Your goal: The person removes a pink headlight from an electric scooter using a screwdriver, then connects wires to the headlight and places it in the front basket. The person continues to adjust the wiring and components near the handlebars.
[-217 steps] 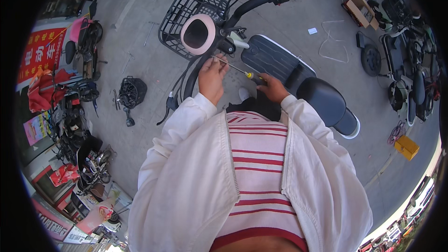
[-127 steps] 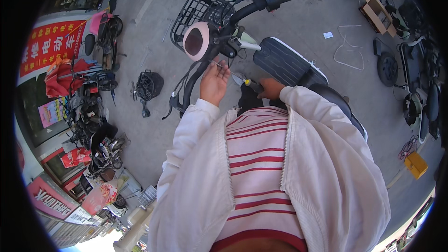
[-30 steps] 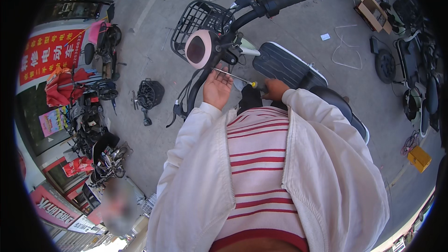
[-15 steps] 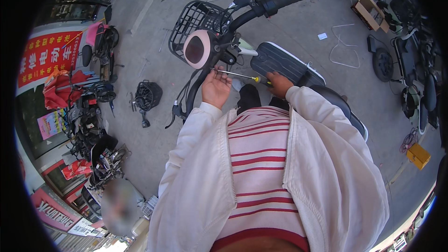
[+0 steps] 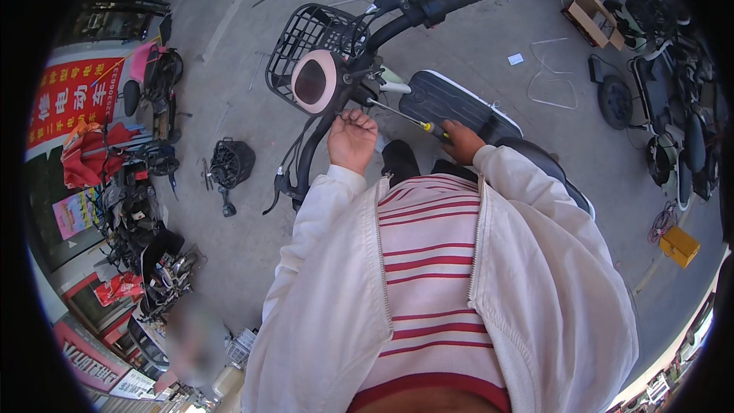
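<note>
My right hand (image 5: 462,142) is closed around the handle of a screwdriver (image 5: 430,128) with a yellow and dark grip. Its long metal shaft slants up and left, and the tip is near the steering column of an electric scooter, below its pink-rimmed round display (image 5: 314,82). My left hand (image 5: 352,141) is palm up with its fingers curled together beside the black handlebar (image 5: 315,147). Whatever its fingertips hold is too small to make out. A black wire basket (image 5: 294,42) is fixed in front of the display.
The scooter's black footboard (image 5: 451,99) and dark seat (image 5: 544,166) lie to my right. Further right are an open cardboard box (image 5: 592,15), a loose wheel (image 5: 615,102), other scooters and a yellow box (image 5: 679,246). A black basket part (image 5: 232,163) sits on the ground at left.
The screwdriver's tip has moved away from my left fingertips, up and right toward the steering column, and its shaft slants more steeply. My left fingers have curled in more. The whole view has shifted slightly.
</note>
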A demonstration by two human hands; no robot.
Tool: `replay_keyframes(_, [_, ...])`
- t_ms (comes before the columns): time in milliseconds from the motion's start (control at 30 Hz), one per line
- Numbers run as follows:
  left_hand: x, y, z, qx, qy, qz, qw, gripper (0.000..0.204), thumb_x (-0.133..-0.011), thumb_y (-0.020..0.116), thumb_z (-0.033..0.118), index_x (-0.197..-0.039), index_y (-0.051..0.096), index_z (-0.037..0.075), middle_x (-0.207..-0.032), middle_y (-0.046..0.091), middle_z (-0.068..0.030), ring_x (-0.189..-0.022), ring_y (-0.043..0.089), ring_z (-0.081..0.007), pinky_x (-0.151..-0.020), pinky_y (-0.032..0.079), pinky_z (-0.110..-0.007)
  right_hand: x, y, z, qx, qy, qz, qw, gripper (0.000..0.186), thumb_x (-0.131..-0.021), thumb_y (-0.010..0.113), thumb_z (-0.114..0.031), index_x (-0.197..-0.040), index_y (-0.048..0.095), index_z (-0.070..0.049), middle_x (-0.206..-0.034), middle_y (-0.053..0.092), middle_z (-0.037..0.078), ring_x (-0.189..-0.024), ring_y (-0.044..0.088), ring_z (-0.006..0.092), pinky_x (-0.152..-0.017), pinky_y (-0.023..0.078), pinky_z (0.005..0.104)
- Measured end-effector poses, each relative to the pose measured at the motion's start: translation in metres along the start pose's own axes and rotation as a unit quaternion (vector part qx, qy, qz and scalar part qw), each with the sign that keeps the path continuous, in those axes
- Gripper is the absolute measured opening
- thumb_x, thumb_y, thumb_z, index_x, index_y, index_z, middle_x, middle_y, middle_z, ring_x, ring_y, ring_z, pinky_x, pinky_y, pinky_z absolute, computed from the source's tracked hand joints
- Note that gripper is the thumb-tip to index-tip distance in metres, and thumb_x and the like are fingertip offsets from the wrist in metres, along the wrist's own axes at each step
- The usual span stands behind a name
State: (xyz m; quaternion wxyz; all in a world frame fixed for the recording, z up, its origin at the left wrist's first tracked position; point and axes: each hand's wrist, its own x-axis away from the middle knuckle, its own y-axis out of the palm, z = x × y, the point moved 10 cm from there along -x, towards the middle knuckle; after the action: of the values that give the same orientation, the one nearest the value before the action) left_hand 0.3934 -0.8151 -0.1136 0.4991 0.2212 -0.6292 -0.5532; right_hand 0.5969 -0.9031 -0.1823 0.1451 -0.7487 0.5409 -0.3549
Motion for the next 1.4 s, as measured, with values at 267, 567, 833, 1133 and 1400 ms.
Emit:
replay_keyframes(267, [0.004,-0.003,0.004,0.019,0.068,0.084,0.994,0.02,-0.098,0.043,0.017,-0.096,0.056,0.002,-0.087,0.052,-0.008,-0.077,0.05,-0.0185,-0.072,0.045,-0.031,0.003,-0.007,-0.002,-0.008,-0.006,0.017,1.0,0.034,-0.079,0.067,-0.011,-0.106,0.049,-0.004,-0.104,0.056,0.021,-0.099,0.058,0.0402,-0.086,0.047,0.0442])
replay_keyframes(567, [-0.001,0.002,0.002,0.066,0.037,0.015,0.997,0.02,-0.098,0.045,0.019,-0.088,0.05,0.003,-0.082,0.049,-0.0062,-0.074,0.048,-0.0169,-0.071,0.044,-0.031,0.006,-0.01,-0.005,-0.003,-0.011,0.015,1.0,0.034,-0.08,0.067,-0.012,-0.108,0.05,-0.004,-0.105,0.057,0.021,-0.099,0.058,0.0398,-0.086,0.046,0.0441])
replay_keyframes(833, [-0.003,0.01,-0.004,0.05,0.045,-0.039,0.997,0.019,-0.097,0.046,0.019,-0.087,0.051,0.003,-0.082,0.05,-0.0065,-0.077,0.05,-0.0178,-0.073,0.046,-0.031,0.006,-0.007,-0.001,0.003,-0.006,0.005,1.0,0.035,-0.079,0.067,-0.012,-0.109,0.05,-0.004,-0.106,0.056,0.021,-0.099,0.058,0.0399,-0.087,0.046,0.0443])
replay_keyframes(1133, [0.001,0.001,0.001,0.093,0.046,0.048,0.993,0.018,-0.096,0.044,0.016,-0.09,0.053,0.002,-0.085,0.053,-0.0083,-0.08,0.052,-0.0197,-0.079,0.047,-0.034,0.005,-0.005,0.0,0.007,-0.006,-0.004,1.0,0.037,-0.078,0.067,-0.012,-0.11,0.05,-0.003,-0.106,0.056,0.022,-0.1,0.058,0.0398,-0.087,0.047,0.044])
replay_keyframes(1400, [-0.004,0.009,-0.005,0.09,0.019,-0.008,0.996,0.024,-0.097,0.04,0.019,-0.078,0.047,0.006,-0.071,0.046,-0.0026,-0.065,0.046,-0.0155,-0.066,0.043,-0.029,0.004,-0.008,-0.003,0.006,-0.025,0.008,1.0,0.037,-0.077,0.067,-0.011,-0.109,0.05,-0.003,-0.105,0.056,0.022,-0.099,0.058,0.0398,-0.086,0.047,0.0443])
